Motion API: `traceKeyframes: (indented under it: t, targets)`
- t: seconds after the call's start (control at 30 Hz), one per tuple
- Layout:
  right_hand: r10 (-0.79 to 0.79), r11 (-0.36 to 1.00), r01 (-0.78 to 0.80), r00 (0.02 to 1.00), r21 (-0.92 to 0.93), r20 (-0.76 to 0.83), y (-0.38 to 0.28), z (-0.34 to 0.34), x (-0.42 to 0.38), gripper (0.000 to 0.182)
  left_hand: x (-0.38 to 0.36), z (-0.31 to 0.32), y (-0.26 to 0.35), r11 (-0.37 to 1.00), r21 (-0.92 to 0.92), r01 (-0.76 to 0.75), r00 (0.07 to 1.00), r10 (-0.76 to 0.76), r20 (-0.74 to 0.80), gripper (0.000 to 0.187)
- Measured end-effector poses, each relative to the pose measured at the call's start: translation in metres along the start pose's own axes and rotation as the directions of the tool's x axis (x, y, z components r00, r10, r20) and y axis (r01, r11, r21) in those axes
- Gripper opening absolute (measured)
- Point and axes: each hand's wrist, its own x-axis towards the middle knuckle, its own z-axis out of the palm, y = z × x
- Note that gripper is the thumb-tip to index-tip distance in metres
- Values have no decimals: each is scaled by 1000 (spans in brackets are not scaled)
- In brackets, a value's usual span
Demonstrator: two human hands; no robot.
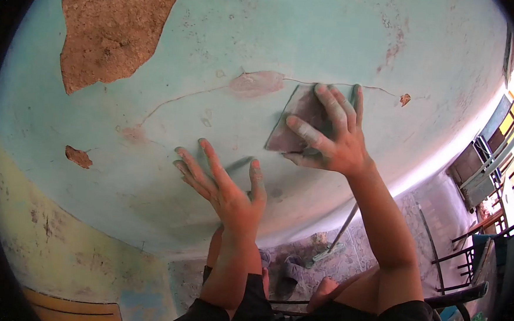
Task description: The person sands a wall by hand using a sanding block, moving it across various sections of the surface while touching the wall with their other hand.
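My right hand (pixel 335 127) presses a dark, flat sheet like sandpaper (pixel 291 127) against the pale green wall (pixel 217 40), its fingers spread over the sheet. The sheet lies just below a thin crack and to the right of a greyish patch (pixel 257 84) on the wall. Lower and to the left, my left hand (pixel 223 179) is near the wall with fingers apart and nothing in it. Whitish dust covers the fingers of both hands. Whether the left fingertips touch the wall I cannot tell.
A large brown area of bare plaster (pixel 118 28) shows at the upper left, a smaller chip (pixel 79 156) below. Dark shoes (pixel 289 274) and a long-handled tool (pixel 344 229) are on the floor. Metal-framed furniture (pixel 468 262) stands at the right.
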Motion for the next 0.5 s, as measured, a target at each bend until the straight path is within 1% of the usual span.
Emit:
traceKeyframes:
  t: [0.03,0.07,0.1,0.13,0.17,0.23,0.27,0.3,0.33,0.37,0.4,0.43,0.5]
  targets:
    - [1,1000,-1,1000,-2,-15,3,-4,0,88,1,-2,-2,1000,4,-28,999,28,20,90]
    - [141,990,-141,990,4,-7,11,-12,-1,87,0,-4,-1,999,13,-37,999,37,2,90]
    - [273,962,-273,962,15,0,18,-16,-1,86,-1,-7,1,999,37,-5,997,2,72,94]
    - [379,925,-376,920,48,-94,21,-15,2,87,-2,-11,1,998,61,33,989,-41,141,98]
    - [364,931,-360,925,54,-106,18,-11,2,87,-2,-14,0,997,64,37,992,-44,120,98]
    - [268,963,-268,963,-11,-43,9,-4,-11,89,-3,-17,1,994,110,17,974,-41,222,105]
    - [156,987,-156,987,24,-21,4,-1,-10,91,-3,-18,2,994,106,12,977,-34,209,105]
    - [155,988,-155,987,17,-34,5,-2,-9,91,-3,-19,3,994,110,17,970,-43,238,107]
    - [139,990,-139,990,32,0,6,-3,-10,90,-2,-21,3,993,117,19,962,-50,270,108]
    - [126,991,-127,991,48,34,7,-4,-11,89,-3,-21,1,993,121,5,963,-38,267,108]
    - [205,978,-206,979,18,15,11,-9,-7,86,-5,-19,0,988,153,-1,958,-43,283,109]
    - [212,977,-212,977,18,10,11,-10,-3,86,-6,-18,-2,983,184,-3,952,-53,301,110]
    - [323,946,-319,940,52,-112,11,-11,5,83,-7,-15,-5,980,197,-18,955,-41,294,110]
